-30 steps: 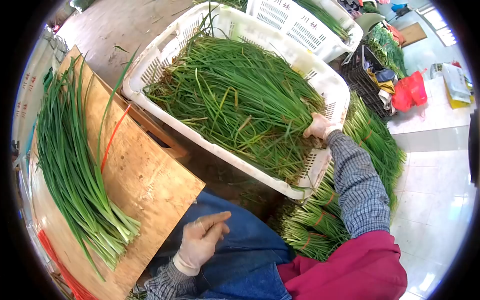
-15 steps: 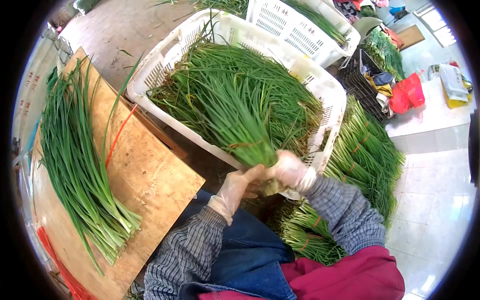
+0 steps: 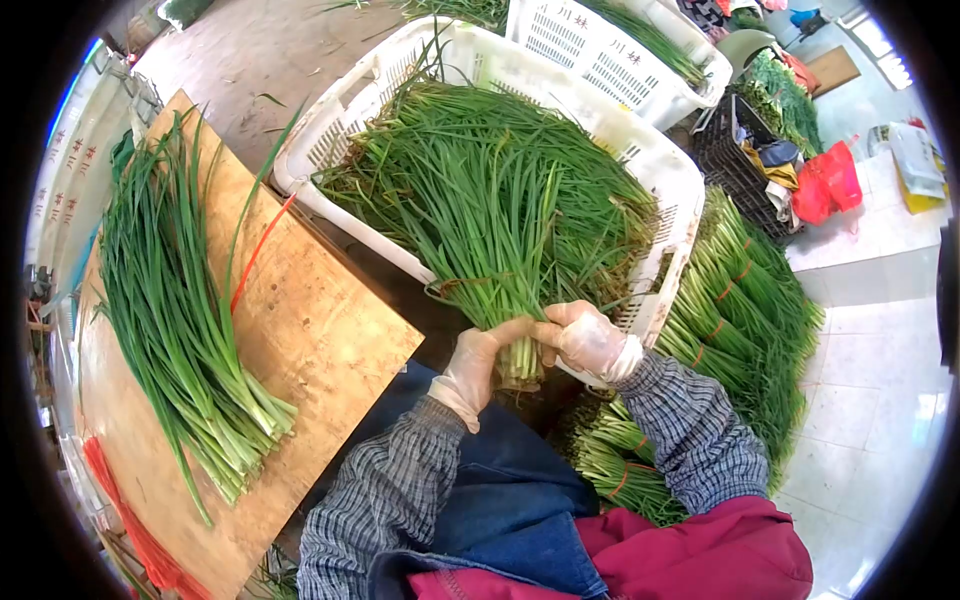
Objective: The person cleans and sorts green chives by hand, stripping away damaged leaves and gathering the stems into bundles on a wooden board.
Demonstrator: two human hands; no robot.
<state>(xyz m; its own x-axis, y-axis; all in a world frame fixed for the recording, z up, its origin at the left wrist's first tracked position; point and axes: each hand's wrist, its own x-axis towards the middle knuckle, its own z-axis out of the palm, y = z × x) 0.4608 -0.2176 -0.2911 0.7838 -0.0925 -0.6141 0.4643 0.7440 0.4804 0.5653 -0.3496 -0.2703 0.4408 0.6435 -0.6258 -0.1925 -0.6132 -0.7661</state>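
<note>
Left grip and right grip, which I am watching from afar, are both wrapping the stems of one green bunch and are touching each other. Pale stem ends are showing below them, and a thin reddish band is lying across the bunch. To the left, a wooden counter is carrying a second bunch, with a red strip lying beside it. Leaves of the gripped bunch are spreading over the near rim of a white crate, onto the green heap inside. Beside this crate, on the right, tied bunches are lying piled. Farther, I am seeing another white crate, a black crate and a red bag.
</note>
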